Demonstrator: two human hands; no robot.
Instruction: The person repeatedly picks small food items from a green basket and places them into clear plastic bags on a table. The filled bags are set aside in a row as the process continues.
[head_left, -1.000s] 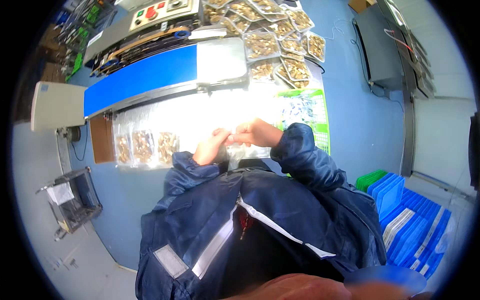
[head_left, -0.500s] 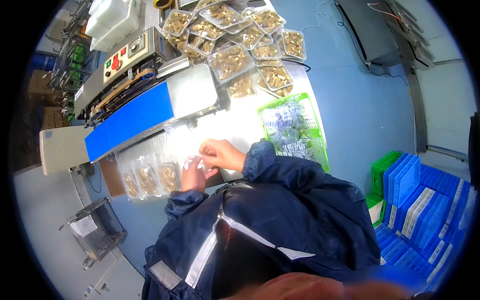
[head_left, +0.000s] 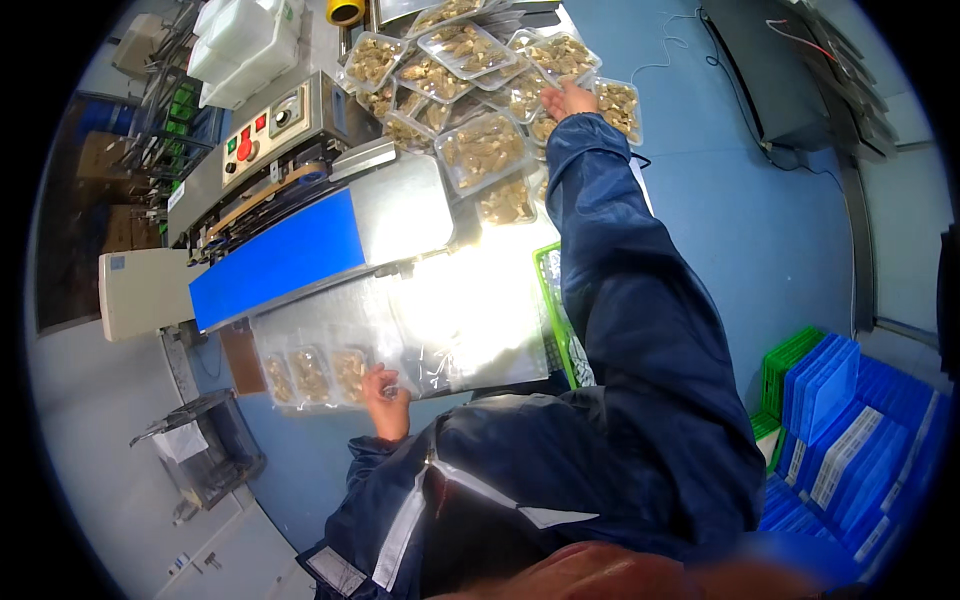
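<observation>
My right hand (head_left: 568, 102) is stretched out over the far pile, fingers apart at the edge of a clear plastic tray (head_left: 525, 97) of brownish mushroom-like pieces. My left hand (head_left: 385, 398) is near the front edge of the table, its fingers curled and pinching a clear plastic bag (head_left: 432, 368) that lies flat on the bright surface. Left of that hand, several bagged trays (head_left: 310, 373) lie side by side. My right sleeve hides most of a green basket (head_left: 551, 285) of small clear packets.
A sealing machine (head_left: 262, 150) with a blue belt (head_left: 285, 262) and a metal plate (head_left: 405, 208) stands along the far left. White foam boxes (head_left: 235, 50) are stacked behind it. Blue crates (head_left: 845, 420) are piled on the right.
My right hand has left my left hand and reached far forward to the pile of trays. The left hand has shifted slightly nearer me, and its fingers now show. My sleeve now covers much of the basket.
</observation>
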